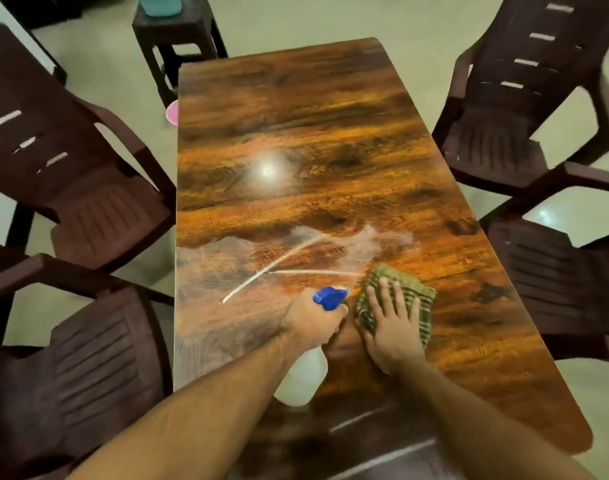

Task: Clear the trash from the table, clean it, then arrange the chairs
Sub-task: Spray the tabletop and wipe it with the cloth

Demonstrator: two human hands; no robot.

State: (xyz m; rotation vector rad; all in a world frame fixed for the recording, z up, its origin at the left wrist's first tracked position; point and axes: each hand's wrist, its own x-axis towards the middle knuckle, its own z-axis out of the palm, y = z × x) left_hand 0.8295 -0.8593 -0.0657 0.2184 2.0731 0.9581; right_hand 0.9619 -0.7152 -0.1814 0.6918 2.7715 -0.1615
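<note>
Left grip [313, 320] is curled round a spray bottle [301, 379] with a blue nozzle, held just over the near end of the wooden worktop [296, 116]. Right grip [393, 323] is spread flat, pressing a green cloth [386, 273] onto the worktop right beside it. Wet streaks [296, 258] lie just ahead. Brown plastic chairs [88, 188] stand along both sides, angled.
</note>
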